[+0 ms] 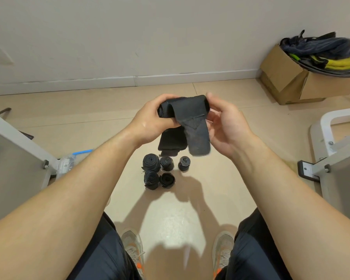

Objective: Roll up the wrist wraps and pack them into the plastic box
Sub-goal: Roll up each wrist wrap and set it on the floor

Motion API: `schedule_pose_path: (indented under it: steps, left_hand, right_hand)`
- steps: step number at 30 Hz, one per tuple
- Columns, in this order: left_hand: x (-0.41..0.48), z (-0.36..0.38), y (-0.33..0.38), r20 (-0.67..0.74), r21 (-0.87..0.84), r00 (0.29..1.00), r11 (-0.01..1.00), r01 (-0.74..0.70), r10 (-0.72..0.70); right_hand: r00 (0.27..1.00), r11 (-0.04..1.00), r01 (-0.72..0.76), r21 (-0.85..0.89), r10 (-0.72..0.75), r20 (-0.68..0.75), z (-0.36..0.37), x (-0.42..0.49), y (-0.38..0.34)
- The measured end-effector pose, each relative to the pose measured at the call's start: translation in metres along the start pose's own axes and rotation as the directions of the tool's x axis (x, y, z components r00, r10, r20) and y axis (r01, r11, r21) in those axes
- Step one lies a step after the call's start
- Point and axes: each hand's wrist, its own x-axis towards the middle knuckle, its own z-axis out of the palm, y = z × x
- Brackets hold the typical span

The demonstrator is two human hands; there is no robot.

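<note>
A seated person is rolling a black wrist wrap (187, 110) in mid-air above a tiled floor (170, 215). The left hand (152, 120) is gripping the wound end with fingers curled tightly round it, while the right hand (228, 126) is closing its thumb and fingertips loosely on the other end of the roll, though blur is hiding how firm that hold is. The unrolled tail (198, 142) is hanging free between the palms. Five finished rolls (151, 163) are standing in a cluster on the tiles just below, and one flat wrap (170, 140) is lying beyond them, waiting its turn. The plastic box (67, 164) is sitting well off to the person's left, half hidden behind a grey panel (12, 158), with nothing visibly packed in it. The likeliest trouble is looming in the roll itself: with the right hand's hold so light, the turns are probably going slack, and the coil may be telescoping sideways or springing open once released. The dangling tail may also be twisting, which would leave its closure end facing the wrong way. A dropped wrap would be landing on the standing rolls and tipping them over.
</note>
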Motion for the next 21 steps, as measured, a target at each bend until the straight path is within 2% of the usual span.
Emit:
schedule_pose_path:
  steps: [2,9,15,18,20,21]
  left_hand:
    - [0.002,0.001,-0.002,-0.015,-0.025,0.999,0.999,0.034,-0.034]
    - [0.005,0.003,-0.008,-0.015,-0.070,0.992,0.990,0.126,-0.127]
    - [-0.001,0.015,-0.006,0.037,-0.022,0.986,0.986,0.165,-0.164]
    - [-0.002,0.020,-0.003,0.060,-0.053,0.980,0.980,0.192,-0.189]
    - [-0.002,0.020,-0.002,0.057,-0.095,0.973,0.969,0.228,-0.223]
    - [-0.002,0.020,-0.001,0.055,-0.119,0.969,0.962,0.247,-0.242]
  right_hand:
    - [0.998,0.996,-0.056,0.069,0.055,0.018,-0.002,0.000,-0.004]
    - [0.996,0.980,-0.090,0.175,0.090,0.010,-0.005,0.005,-0.006]
    - [0.995,0.948,-0.057,0.313,0.027,0.100,-0.007,0.004,-0.015]
    - [0.997,0.981,0.002,0.194,-0.016,0.071,-0.006,0.004,-0.010]
    - [0.991,0.990,0.118,-0.072,-0.122,-0.052,-0.003,0.007,-0.006]
    - [0.974,0.952,0.171,-0.256,-0.203,-0.104,-0.002,0.007,-0.004]
